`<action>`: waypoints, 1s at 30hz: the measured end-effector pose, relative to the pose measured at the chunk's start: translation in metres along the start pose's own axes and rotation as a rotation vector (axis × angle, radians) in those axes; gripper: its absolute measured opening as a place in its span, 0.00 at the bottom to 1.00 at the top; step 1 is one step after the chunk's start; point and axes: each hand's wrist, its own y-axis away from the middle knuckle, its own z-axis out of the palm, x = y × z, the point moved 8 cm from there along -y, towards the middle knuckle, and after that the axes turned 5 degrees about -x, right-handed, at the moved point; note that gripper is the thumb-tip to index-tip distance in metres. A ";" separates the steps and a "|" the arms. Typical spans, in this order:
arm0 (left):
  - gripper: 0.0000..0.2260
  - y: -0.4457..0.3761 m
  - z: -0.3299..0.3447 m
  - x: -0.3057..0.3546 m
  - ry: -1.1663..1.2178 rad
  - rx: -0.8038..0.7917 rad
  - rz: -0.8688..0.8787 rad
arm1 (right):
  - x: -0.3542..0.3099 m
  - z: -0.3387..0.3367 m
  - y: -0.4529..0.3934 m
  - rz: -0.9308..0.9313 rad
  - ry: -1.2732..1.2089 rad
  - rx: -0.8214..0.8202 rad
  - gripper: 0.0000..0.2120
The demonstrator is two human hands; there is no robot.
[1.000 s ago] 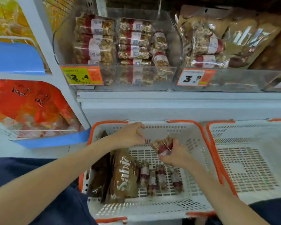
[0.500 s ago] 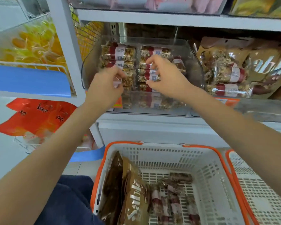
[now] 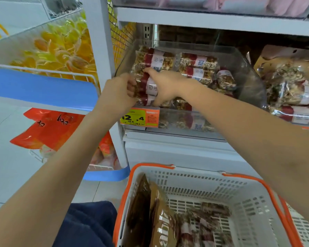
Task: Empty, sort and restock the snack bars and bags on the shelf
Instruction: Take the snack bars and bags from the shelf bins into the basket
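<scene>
A clear shelf bin (image 3: pixel 246 72) holds stacked nut snack bars (image 3: pixel 198 63) with red-and-white labels. My left hand (image 3: pixel 119 91) grips the left end of the left stack of bars (image 3: pixel 150 86). My right hand (image 3: pixel 165 84) lies across the front of that same stack, fingers spread, index finger up on an upper bar and thumb down at the lowest one. Below, a white basket with an orange rim (image 3: pixel 200 177) holds brown Sable bags (image 3: pixel 161 221) and several loose bars (image 3: pixel 203 221).
A yellow-orange price tag (image 3: pixel 139 118) reading 12.4 sits on the bin front. To the right are larger bags of nut snacks (image 3: pixel 291 90). Left are a blue-edged wire rack (image 3: pixel 43 86) of yellow sweets and red bags (image 3: pixel 48 129). A second basket (image 3: pixel 303 227) shows at the right edge.
Both hands rose from the basket to the shelf bin a second ago. In the last half second my right hand shifted left from the middle stack onto the left stack beside my left hand.
</scene>
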 end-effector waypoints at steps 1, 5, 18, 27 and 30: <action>0.11 0.001 0.001 -0.001 0.014 -0.003 -0.001 | -0.001 -0.003 0.003 -0.011 0.025 0.025 0.54; 0.09 0.001 0.001 -0.007 0.046 0.013 -0.039 | -0.007 0.000 0.018 -0.050 0.109 0.153 0.47; 0.35 0.007 0.013 0.026 0.427 -0.194 0.000 | 0.007 -0.023 0.089 0.002 -0.206 0.438 0.39; 0.26 0.089 0.073 0.104 0.933 -0.390 0.068 | 0.018 0.040 0.241 0.201 -0.177 0.629 0.45; 0.30 0.137 0.159 0.100 0.534 -0.696 -0.075 | 0.038 0.152 0.276 0.382 -0.209 0.307 0.44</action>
